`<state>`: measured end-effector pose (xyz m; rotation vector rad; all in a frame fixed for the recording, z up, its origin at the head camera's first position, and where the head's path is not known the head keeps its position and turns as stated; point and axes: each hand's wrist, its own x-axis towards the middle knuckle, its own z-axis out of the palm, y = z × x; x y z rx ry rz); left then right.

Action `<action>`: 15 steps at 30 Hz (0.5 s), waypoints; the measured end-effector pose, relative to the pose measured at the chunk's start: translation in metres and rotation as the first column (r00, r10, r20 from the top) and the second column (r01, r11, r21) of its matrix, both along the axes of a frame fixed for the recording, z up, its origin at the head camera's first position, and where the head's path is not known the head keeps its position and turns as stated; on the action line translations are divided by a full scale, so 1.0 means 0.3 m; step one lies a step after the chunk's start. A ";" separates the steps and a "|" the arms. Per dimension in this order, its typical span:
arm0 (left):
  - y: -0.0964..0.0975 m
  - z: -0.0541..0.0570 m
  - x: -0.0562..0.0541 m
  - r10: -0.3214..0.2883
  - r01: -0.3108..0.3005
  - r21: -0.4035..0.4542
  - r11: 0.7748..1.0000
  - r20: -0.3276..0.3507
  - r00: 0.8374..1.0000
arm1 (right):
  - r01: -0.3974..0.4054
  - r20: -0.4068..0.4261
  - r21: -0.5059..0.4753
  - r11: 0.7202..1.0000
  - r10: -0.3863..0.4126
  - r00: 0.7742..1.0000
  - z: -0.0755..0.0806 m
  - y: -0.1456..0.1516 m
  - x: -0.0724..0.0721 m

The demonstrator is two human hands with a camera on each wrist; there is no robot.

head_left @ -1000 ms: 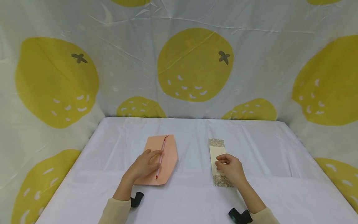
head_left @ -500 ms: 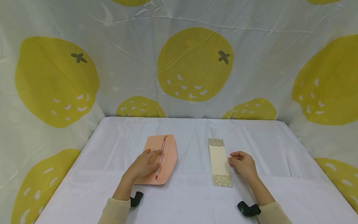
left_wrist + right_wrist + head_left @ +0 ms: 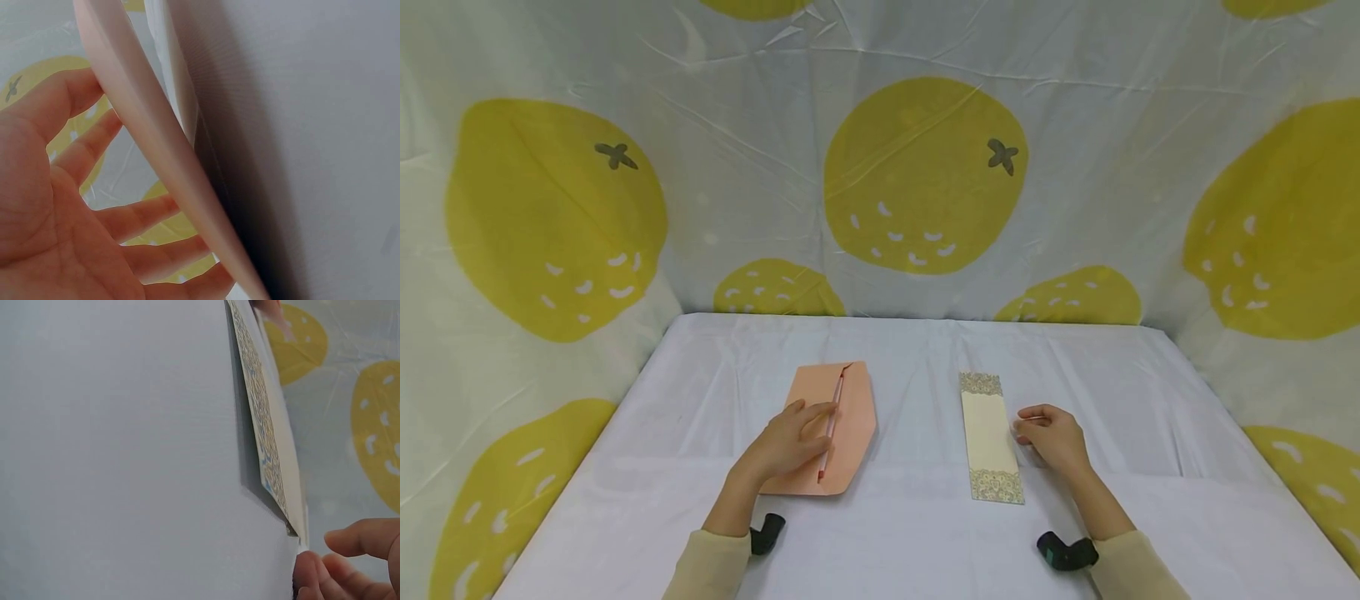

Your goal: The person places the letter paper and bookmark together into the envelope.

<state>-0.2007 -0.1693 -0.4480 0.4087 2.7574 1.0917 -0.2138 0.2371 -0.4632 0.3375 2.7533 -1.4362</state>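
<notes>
On the left of the white table lies a peach envelope (image 3: pixel 859 433), its pointed flap toward the right. A narrow pale strip with reddish ends runs along its fold. My left hand (image 3: pixel 786 442) rests on the envelope with fingers spread; in the left wrist view the fingertips meet the envelope's (image 3: pixel 156 144) edge. To the right lies a long cream card (image 3: pixel 987 429) with lace-patterned ends, flat on the cloth. My right hand (image 3: pixel 1056 437) is just beside its right edge, fingers loosely bent. Whether a fingertip touches the card cannot be told. Nothing shows between its fingers.
White cloth (image 3: pixel 917 533) covers the table. Lemon-printed curtain (image 3: pixel 760 167) rises behind and at both sides. Black devices (image 3: pixel 767 533) sit at each wrist, and beige sleeves (image 3: pixel 711 567) cover the forearms.
My right hand has moved from over the card to its right side, uncovering the card's middle. It stays there over the last half second. The left hand and envelope have not moved.
</notes>
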 end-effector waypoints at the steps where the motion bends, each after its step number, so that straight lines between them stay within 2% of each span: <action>1: 0.000 -0.001 0.000 0.000 0.000 -0.002 1.000 -0.001 1.000 | 0.000 0.003 0.002 1.000 0.000 1.000 -0.002 0.001 -0.003; 9: 0.003 0.003 0.000 0.001 -0.001 -0.014 1.000 -0.004 1.000 | -0.027 0.013 0.014 1.000 0.027 1.000 -0.012 -0.004 -0.033; 15: 0.002 -0.001 0.002 0.003 -0.003 -0.007 1.000 0.004 1.000 | -0.028 0.052 0.046 0.999 0.025 0.998 -0.010 -0.020 -0.057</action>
